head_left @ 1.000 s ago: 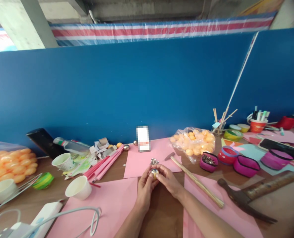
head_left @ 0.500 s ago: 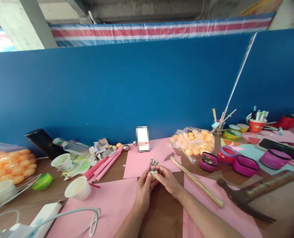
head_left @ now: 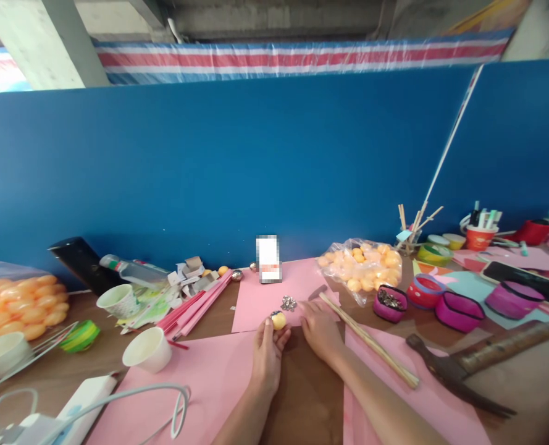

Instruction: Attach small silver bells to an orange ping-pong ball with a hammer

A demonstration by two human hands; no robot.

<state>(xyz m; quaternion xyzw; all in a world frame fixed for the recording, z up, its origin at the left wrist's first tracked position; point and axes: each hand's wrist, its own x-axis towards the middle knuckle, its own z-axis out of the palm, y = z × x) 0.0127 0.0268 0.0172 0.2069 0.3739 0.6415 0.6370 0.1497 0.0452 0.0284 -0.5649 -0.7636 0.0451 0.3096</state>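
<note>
My left hand (head_left: 267, 352) grips a yellow-orange ball (head_left: 278, 319) between thumb and fingers. Part of the ball's upper left side is covered with dark, shiny metal pieces. Just beyond it, a small pile of silvery metal pieces (head_left: 288, 303), like thumbtacks, lies on pink paper (head_left: 251, 309). My right hand (head_left: 320, 327) rests palm down at the right of that pile, its fingers stretched forward and nothing visible in them. A small hammer with a pale wooden handle (head_left: 371, 343) lies beside my right hand.
A large claw hammer (head_left: 459, 368) lies at right. Fabric bins (head_left: 459, 311), one holding metal pieces (head_left: 389, 300), stand behind it. Bags of orange balls (head_left: 362, 266) sit on both sides. A paper cup (head_left: 147, 350), cables (head_left: 176, 395) and a power strip (head_left: 84, 402) are at left.
My right hand has let go of the ball and moved right, down beside the metal pile. My left hand keeps the ball, now turned and slightly farther left.
</note>
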